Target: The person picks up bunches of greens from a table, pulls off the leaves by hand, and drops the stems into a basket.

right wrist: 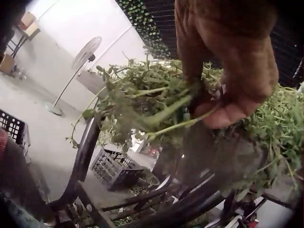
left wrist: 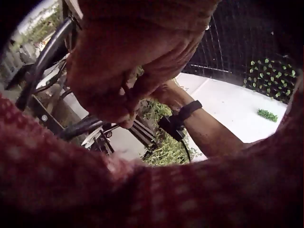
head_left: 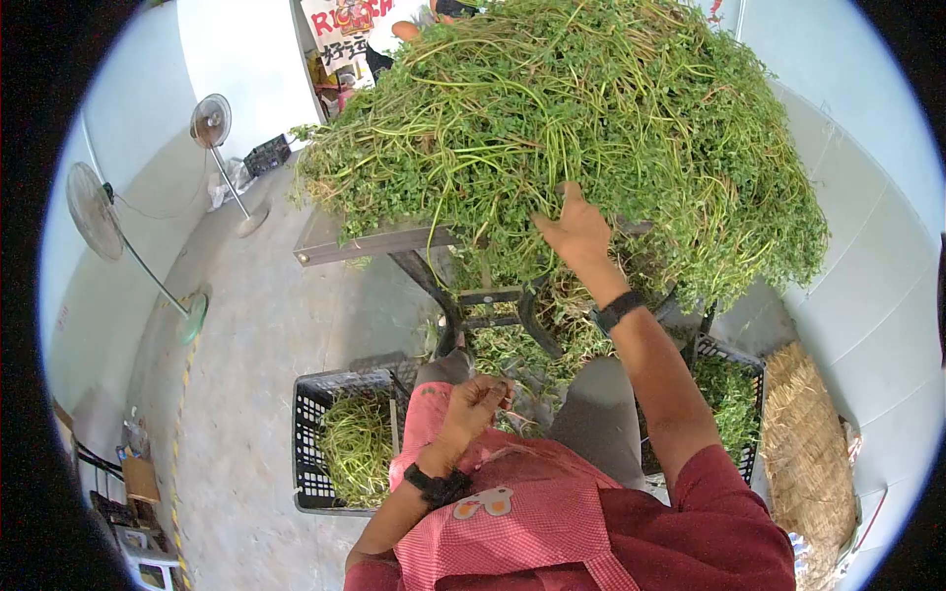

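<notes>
A big heap of leafy green stems (head_left: 552, 108) covers the table and hangs over its front edge. My right hand (head_left: 579, 234) reaches into the front of this heap, its thumb and index finger spread in the head view. Seen from the right wrist, the fingers curl round a green stem (right wrist: 175, 126) among the leaves. My left hand (head_left: 475, 406) is low over the lap, close to the pink checked apron (head_left: 522, 527). Its fingers are curled in towards the thumb, and the left wrist view shows no stem in them.
Under the table edge (head_left: 374, 244) are dark metal legs (head_left: 424, 281) and loose greens on the floor. Black crates stand at left (head_left: 307, 443) and right (head_left: 754, 394), both holding stems. Two standing fans (head_left: 94, 212) are at far left; a straw bundle (head_left: 803, 443) lies at right.
</notes>
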Demonstrator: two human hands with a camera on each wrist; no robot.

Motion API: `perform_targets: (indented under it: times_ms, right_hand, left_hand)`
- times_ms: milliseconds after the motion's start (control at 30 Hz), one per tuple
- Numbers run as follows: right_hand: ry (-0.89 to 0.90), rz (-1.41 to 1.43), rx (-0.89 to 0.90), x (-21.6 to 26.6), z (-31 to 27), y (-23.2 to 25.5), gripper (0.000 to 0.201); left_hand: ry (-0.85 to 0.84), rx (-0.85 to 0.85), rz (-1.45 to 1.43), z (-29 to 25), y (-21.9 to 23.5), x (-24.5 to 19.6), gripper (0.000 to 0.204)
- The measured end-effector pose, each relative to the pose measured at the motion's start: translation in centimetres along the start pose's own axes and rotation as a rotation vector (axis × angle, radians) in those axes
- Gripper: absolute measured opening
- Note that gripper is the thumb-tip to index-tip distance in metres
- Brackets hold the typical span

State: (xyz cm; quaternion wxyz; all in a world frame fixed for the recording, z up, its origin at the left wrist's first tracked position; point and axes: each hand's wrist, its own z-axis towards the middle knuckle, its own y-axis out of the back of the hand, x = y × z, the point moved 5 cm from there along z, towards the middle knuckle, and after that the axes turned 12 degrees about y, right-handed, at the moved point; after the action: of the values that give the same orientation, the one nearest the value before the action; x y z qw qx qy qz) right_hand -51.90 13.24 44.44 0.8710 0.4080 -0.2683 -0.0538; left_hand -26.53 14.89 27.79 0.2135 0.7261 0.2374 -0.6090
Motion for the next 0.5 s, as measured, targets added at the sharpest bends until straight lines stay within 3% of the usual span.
perform_targets:
  times_ms: [33,67,167,200,333,367,433,500]
  right_hand:
    - [0.008,-0.080,0.066,-0.4,0.3,-1.3,0.049]
    - [0.121,-0.057,-0.064,-1.3,0.2,-2.1,0.041]
    - [0.099,0.099,-0.063,-3.2,-0.7,-1.4,0.031]
    - [0.182,0.258,-0.277,-4.5,-1.5,-1.6,0.027]
    - [0.128,0.470,-0.405,-4.5,-4.6,1.5,0.023]
    - [0.129,0.470,-0.404,-3.9,-5.2,2.0,0.023]
    - [-0.026,0.658,-0.213,-3.9,-6.6,1.0,0.022]
    - [0.036,0.700,-0.188,-3.2,-8.1,-0.1,0.022]
  left_hand:
    - [-0.014,-0.001,-0.019,0.4,0.0,0.9,0.019]
    - [-0.028,-0.003,-0.040,0.6,0.1,1.6,0.019]
    - [0.016,-0.035,0.050,-0.3,0.6,0.2,0.018]
    - [0.020,-0.029,0.048,-0.5,0.6,-0.1,0.018]
    - [0.014,-0.040,0.008,0.4,0.7,0.3,0.020]
    - [-0.024,-0.053,-0.059,0.6,0.7,0.7,0.021]
    - [-0.012,-0.089,-0.045,0.5,0.6,-1.2,0.023]
    - [0.012,-0.126,-0.022,0.8,0.7,-2.9,0.024]
